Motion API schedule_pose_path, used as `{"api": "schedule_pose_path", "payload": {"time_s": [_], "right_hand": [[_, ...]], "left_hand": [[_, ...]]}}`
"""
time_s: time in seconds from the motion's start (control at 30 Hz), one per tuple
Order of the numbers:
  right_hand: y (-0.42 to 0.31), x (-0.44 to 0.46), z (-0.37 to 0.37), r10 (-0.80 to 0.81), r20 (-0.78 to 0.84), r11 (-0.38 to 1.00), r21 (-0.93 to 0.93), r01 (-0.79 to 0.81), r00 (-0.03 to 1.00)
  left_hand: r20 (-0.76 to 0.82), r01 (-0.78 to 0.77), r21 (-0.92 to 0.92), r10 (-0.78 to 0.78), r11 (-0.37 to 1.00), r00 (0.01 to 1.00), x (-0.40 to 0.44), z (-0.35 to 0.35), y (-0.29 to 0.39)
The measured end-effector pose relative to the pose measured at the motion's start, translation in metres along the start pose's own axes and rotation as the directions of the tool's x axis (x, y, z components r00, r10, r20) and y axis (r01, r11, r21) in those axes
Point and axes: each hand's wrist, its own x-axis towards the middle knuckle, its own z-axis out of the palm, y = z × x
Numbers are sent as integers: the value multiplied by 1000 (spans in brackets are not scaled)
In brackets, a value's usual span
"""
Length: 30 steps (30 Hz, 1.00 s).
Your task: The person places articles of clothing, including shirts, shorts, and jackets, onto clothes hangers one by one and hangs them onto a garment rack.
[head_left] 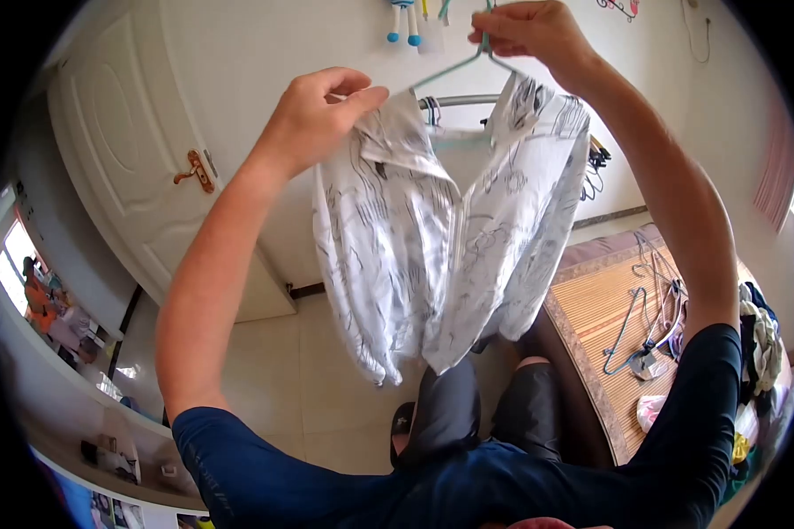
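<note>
A white long-sleeved shirt (406, 220) with dark line drawings hangs in front of me, its front facing me and its collar parted in a V. It is on a thin green hanger (450, 69). High up, my right hand (534, 40) pinches the hanger near its hook. My left hand (313, 119) is beside the shirt's left shoulder and collar, thumb stretched out and fingers bent, with a gap between them. The thumb lies close to the cloth; whether it touches cannot be told. The hanger's left end is hidden by the collar and hand.
Behind the shirt is a metal rail (469, 100). A white door (132, 132) stands at left. On the right, a bed with a woven mat (591, 326) holds loose hangers (640, 309) and a pile of clothes (759, 344). A shelf (141, 432) is at lower left.
</note>
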Motion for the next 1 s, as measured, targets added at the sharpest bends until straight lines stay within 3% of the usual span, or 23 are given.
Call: {"api": "schedule_pose_path", "payload": {"time_s": [0.1,0.13,0.2,0.33,0.4,0.53,0.57,0.6,0.63,0.67,0.73,0.8,0.87,0.93,1.0], "right_hand": [[-4,-6,4,-15,42,1000,25,14,999],[-6,-9,6,-15,70,1000,22,14,997],[-9,-10,13,-34,43,998,59,32,998],[-20,-29,22,-3,118,997,82,-7,993],[-27,-38,22,12,103,999,38,-16,995],[-41,-55,15,-26,62,1000,1,26,998],[-47,-67,8,-74,72,997,-2,75,995],[-40,-75,3,-172,30,982,-73,174,985],[-32,-85,-11,-171,33,983,-67,173,985],[-23,-95,-31,-157,71,958,-231,170,985],[-13,-116,-65,-112,145,825,-538,173,983],[-33,-158,-83,-8,227,690,-704,169,974],[-38,-186,-118,206,306,717,-694,69,930],[-50,-217,-143,428,159,657,-731,-186,890],[-40,-254,-191,409,71,660,-712,-241,910]], "left_hand": [[233,261,13,-257,965,938,-6,-8,9],[247,269,15,-264,963,932,-8,-6,7],[250,140,97,-161,985,955,-9,-2,-1],[251,131,218,-186,967,950,-10,10,-20],[164,115,42,-121,992,979,-18,23,-26],[109,73,55,-79,996,991,-21,42,-25],[111,48,-68,-40,997,993,-22,47,-21],[114,60,-65,-52,996,992,-25,55,-20],[95,18,-120,-7,993,995,-26,64,-18],[71,-26,-176,39,984,997,-26,72,-16],[57,-11,-194,23,981,998,-28,86,-13],[81,-71,-261,95,963,992,-29,103,-10],[40,-70,-280,85,957,996,-29,123,3],[14,-142,-371,159,918,987,-25,146,4],[-20,-215,-411,227,886,974,-19,171,11]]}}
